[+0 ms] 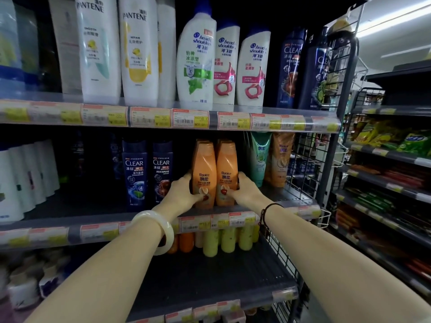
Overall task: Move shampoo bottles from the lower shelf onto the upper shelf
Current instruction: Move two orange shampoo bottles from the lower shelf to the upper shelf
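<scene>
Two orange Rejoice shampoo bottles stand side by side at the front of the lower shelf (293, 203), with more orange bottles behind them. My left hand (184, 188) wraps the lower part of the left orange bottle (203, 166). My right hand (245, 188) wraps the lower part of the right orange bottle (226, 166). Both bottles are upright and rest on the shelf. The upper shelf (163, 120) above carries white Pantene bottles (98, 50), Head & Shoulders bottles (198, 59) and dark blue Clear bottles (290, 66).
Two dark blue Clear bottles (135, 173) stand left of the orange ones, a green tube (260, 157) and an orange tube to the right. A wire side grille (305, 164) closes the shelf's right end. Yellow and orange small bottles (228, 241) sit one shelf below. A snack rack (391, 145) stands at the right.
</scene>
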